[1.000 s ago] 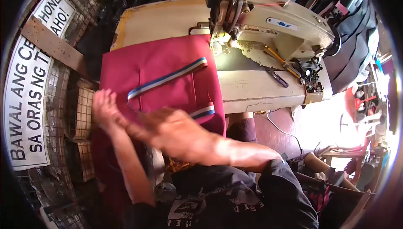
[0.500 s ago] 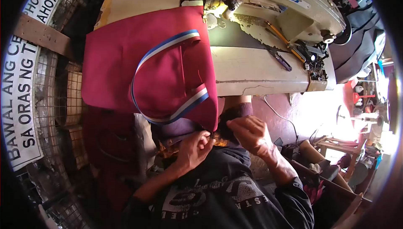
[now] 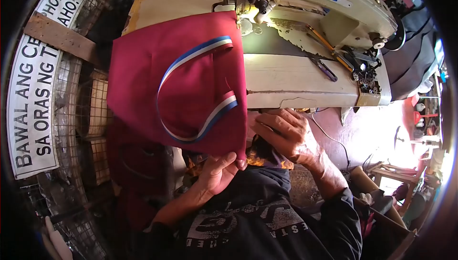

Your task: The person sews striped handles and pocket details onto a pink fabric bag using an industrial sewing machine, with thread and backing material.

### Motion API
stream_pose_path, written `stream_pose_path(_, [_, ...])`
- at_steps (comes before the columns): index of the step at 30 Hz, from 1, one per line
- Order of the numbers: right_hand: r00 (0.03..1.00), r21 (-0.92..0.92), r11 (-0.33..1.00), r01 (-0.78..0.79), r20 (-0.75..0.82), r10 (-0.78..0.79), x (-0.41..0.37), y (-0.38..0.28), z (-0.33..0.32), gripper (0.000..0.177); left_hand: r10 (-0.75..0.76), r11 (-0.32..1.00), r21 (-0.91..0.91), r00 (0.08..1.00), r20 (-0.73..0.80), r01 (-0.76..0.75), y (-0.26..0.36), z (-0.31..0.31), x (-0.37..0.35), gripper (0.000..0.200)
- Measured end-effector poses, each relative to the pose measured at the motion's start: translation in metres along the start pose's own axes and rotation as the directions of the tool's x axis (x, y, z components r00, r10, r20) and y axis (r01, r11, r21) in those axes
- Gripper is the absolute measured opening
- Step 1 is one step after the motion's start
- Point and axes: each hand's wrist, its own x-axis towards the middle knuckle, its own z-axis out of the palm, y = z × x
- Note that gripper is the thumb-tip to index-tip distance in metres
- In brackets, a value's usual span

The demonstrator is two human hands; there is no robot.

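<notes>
A maroon fabric bag piece [image 3: 136, 79] lies over the sewing table and hangs off its front edge. A strap striped blue, white and red [image 3: 163, 95] loops across it, its two ends fixed near the right side. My left hand [image 3: 219, 173] pinches the lower right corner of the bag piece, thumb on top. Just right of the fabric edge, below the table's front, is my right hand [image 3: 291, 136], fingers curled together; anything between its fingertips is hidden. The fabric's upper right edge is at the needle area of the sewing machine [image 3: 305, 2].
Snips [image 3: 323, 69] and a yellow pencil-like tool [image 3: 329, 45] lie on the white tabletop [image 3: 296, 79]. Small metal parts [image 3: 369, 76] fill its right corner. A wire mesh with a printed sign [image 3: 36, 112] stands at left. A thin cord [image 3: 336, 141] hangs below the table.
My right hand has moved up to the table's front edge. My left thumb now lies over the fabric corner, which has come down slightly. The view has shifted a little.
</notes>
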Motion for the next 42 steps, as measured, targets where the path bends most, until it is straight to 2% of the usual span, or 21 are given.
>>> stream_pose_path(7, [0.982, -0.005, 0.982, 0.187, 0.028, -0.187, 0.031, 0.004, 0.000, 0.050, 0.018, 1.000, -0.002, 1.000, 0.009, -0.018, 0.019, 0.021, -0.007, 0.026])
stream_pose_path(10, [0.978, 0.019, 0.978, 0.208, 0.022, -0.209, 0.033, 0.006, 0.007, 0.051, 0.016, 1.000, -0.003, 0.999, -0.039, -0.016, 0.023, 0.029, -0.008, 0.030])
stream_pose_path(16, [0.959, -0.105, 0.954, 0.283, 0.000, -0.284, 0.032, 0.004, 0.012, 0.054, -0.015, 0.997, -0.072, 1.000, -0.008, 0.014, 0.023, 0.022, -0.009, 0.032])
stream_pose_path(19, [0.951, -0.137, 0.943, 0.303, -0.023, -0.309, 0.034, 0.002, 0.009, 0.054, -0.069, 0.997, 0.039, 0.996, 0.062, 0.066, 0.030, 0.026, -0.012, 0.036])
stream_pose_path(20, [0.950, -0.141, 0.942, 0.304, -0.027, -0.310, 0.035, 0.001, 0.006, 0.053, -0.187, 0.967, 0.205, 0.968, 0.168, 0.151, 0.042, 0.031, -0.018, 0.036])
stream_pose_path(22, [0.953, -0.159, 0.943, 0.292, -0.033, -0.300, 0.034, 0.001, 0.005, 0.053, -0.444, 0.811, 0.536, 0.844, 0.301, 0.236, 0.087, 0.040, -0.039, 0.037])
stream_pose_path(23, [0.955, -0.169, 0.944, 0.284, -0.037, -0.294, 0.033, 0.000, 0.004, 0.052, -0.306, 0.600, 0.775, 0.838, 0.452, -0.199, 0.116, 0.041, -0.036, 0.036])
stream_pose_path(24, [0.951, -0.171, 0.940, 0.294, -0.049, -0.306, 0.029, 0.001, 0.010, 0.052, -0.011, 0.605, 0.725, 0.907, 0.421, -0.329, 0.136, 0.050, -0.038, 0.030])
stream_pose_path(25, [0.951, -0.166, 0.940, 0.299, -0.032, -0.309, 0.023, 0.002, 0.018, 0.052, 0.255, 0.391, 0.733, 0.831, 0.494, -0.556, 0.158, 0.042, -0.021, 0.031])
stream_pose_path(26, [0.949, -0.163, 0.937, 0.309, -0.016, -0.316, 0.016, 0.003, 0.026, 0.052, 0.575, 0.052, 0.998, 0.818, -0.006, -0.030, 0.177, 0.039, -0.020, 0.038])
stream_pose_path(27, [0.946, -0.162, 0.934, 0.318, -0.001, -0.323, 0.012, 0.005, 0.032, 0.052, 0.697, -0.224, 0.973, 0.706, 0.123, 0.052, 0.202, 0.021, 0.006, 0.053])
stream_pose_path(28, [0.948, -0.154, 0.937, 0.313, -0.014, -0.319, 0.010, 0.005, 0.037, 0.052, 0.742, -0.423, 0.876, 0.644, 0.187, 0.233, 0.226, -0.016, 0.033, 0.061])
stream_pose_path(29, [0.949, -0.152, 0.940, 0.307, -0.029, -0.315, 0.014, 0.004, 0.035, 0.052, 0.763, -0.567, 0.710, 0.591, 0.261, 0.418, 0.246, -0.051, 0.055, 0.069])
stream_pose_path(32, [0.954, -0.144, 0.953, 0.265, -0.102, -0.281, 0.035, -0.006, 0.015, 0.050, 0.700, -0.637, 0.544, 0.706, 0.109, 0.547, 0.286, -0.092, 0.087, 0.078])
stream_pose_path(33, [0.956, -0.146, 0.958, 0.248, -0.125, -0.266, 0.037, -0.007, 0.011, 0.050, 0.658, -0.668, 0.577, 0.735, 0.164, 0.470, 0.297, -0.092, 0.090, 0.081])
stream_pose_path(36, [0.960, -0.124, 0.972, 0.200, -0.172, -0.219, 0.030, -0.006, 0.014, 0.049, 0.640, -0.685, 0.569, 0.749, 0.172, 0.455, 0.303, -0.096, 0.092, 0.079])
stream_pose_path(39, [0.983, -0.133, 0.981, 0.144, -0.094, -0.157, -0.021, 0.007, 0.064, 0.050, 0.644, -0.708, 0.531, 0.734, 0.215, 0.465, 0.296, -0.101, 0.090, 0.075])
stream_pose_path(40, [0.991, -0.054, 0.995, 0.086, -0.103, -0.091, -0.041, 0.017, 0.087, 0.052, 0.637, -0.720, 0.517, 0.737, 0.226, 0.463, 0.295, -0.101, 0.089, 0.073])
stream_pose_path(42, [0.988, -0.078, 0.992, 0.095, -0.113, -0.103, -0.040, 0.020, 0.093, 0.052, 0.638, -0.723, 0.507, 0.735, 0.229, 0.470, 0.293, -0.097, 0.088, 0.066])
